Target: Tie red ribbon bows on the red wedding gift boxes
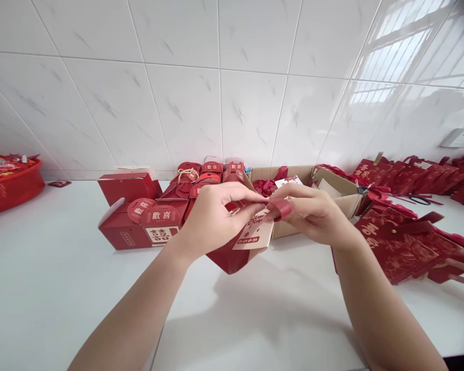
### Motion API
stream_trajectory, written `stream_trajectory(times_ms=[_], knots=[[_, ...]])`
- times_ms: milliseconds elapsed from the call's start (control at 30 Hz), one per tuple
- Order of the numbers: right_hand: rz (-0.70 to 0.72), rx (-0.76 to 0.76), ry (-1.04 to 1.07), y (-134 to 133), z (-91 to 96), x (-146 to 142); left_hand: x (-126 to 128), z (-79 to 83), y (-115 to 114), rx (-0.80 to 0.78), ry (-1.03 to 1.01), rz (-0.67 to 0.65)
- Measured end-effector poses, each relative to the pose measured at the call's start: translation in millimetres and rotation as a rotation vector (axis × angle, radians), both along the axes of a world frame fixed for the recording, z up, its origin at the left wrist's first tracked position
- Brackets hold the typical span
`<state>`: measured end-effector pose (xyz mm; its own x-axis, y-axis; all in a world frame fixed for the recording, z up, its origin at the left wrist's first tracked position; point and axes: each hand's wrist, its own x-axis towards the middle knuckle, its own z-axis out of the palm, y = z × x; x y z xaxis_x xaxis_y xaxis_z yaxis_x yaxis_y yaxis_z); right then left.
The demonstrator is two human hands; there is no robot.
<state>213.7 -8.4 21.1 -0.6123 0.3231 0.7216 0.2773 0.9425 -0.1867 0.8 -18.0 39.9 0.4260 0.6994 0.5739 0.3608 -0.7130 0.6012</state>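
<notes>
across the white bench, i remotely watch the left hand and right hand pinching the ribbon, likely to shape its loop, by the red box at twelve o'clock.

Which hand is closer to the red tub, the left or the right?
Left. The left hand is at the ribbon, with the red tub well off to its left. The right hand is farther, on the right of the left hand.

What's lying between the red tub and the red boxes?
In the head view, a small red packet on the white table, nearer the tub.
</notes>
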Motion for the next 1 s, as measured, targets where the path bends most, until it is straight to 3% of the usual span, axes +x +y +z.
stream_trajectory(times_ms=[100,200,600,1000], knots=[[-0.004,-0.008,0.064,0.2,0.3,-0.4,3.6,1.0,-2.8,-0.227,-0.076,-0.003],[-0.002,-0.011,0.105,-0.2,0.5,-0.6,4.8,1.2,-3.7,-0.308,-0.131,-0.028],[-0.062,0.09,0.129,-0.8,2.8,-0.1,8.9,-2.3,-6.6,-0.273,-0.169,-0.048],[-0.006,0.112,0.147,-3.8,1.9,4.8,8.3,-0.9,-8.8,-0.3,-0.212,-0.057]])
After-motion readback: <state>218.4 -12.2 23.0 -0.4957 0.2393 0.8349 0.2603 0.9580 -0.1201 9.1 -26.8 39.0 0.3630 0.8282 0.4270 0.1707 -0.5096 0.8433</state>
